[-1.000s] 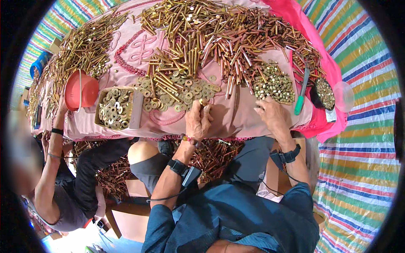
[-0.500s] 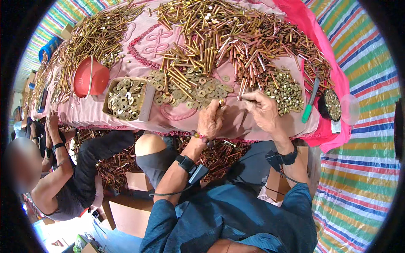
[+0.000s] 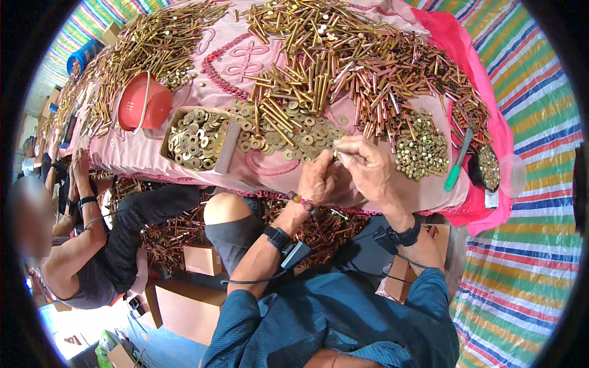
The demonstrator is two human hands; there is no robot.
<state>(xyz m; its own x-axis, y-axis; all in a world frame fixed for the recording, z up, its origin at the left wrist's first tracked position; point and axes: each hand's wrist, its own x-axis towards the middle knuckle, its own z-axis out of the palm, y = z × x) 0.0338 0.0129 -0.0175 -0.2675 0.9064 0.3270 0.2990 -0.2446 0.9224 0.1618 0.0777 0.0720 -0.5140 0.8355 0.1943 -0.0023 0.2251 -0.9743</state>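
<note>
My left hand (image 3: 317, 178) is closed in a pinch above the near edge of the pink cloth. Closed too, my right hand (image 3: 367, 165) meets it, the fingertips of both almost touching. Whatever small part lies between the fingers is hidden. Just beyond the hands is a loose pile of flat metal washers (image 3: 307, 134) with a few long brass-coloured bolts (image 3: 274, 118) on top. To the right of my right hand lies a heap of small metal nuts (image 3: 423, 147). Farther off is a big heap of bolts and metal sleeves (image 3: 383, 83).
A cardboard box of washers (image 3: 226, 149) and a red bucket (image 3: 146, 105) stand to the left. At the right are a green-handled tool (image 3: 454, 175) and a dark bowl of small parts (image 3: 486, 168). Another person (image 3: 80, 251) sits at the left. Boxes (image 3: 187, 310) stand below.
My right hand has moved left and its fingertips have come up to my left hand's. The pinkish metal piece seen at its fingertips is now out of sight. The view has shifted slightly.
</note>
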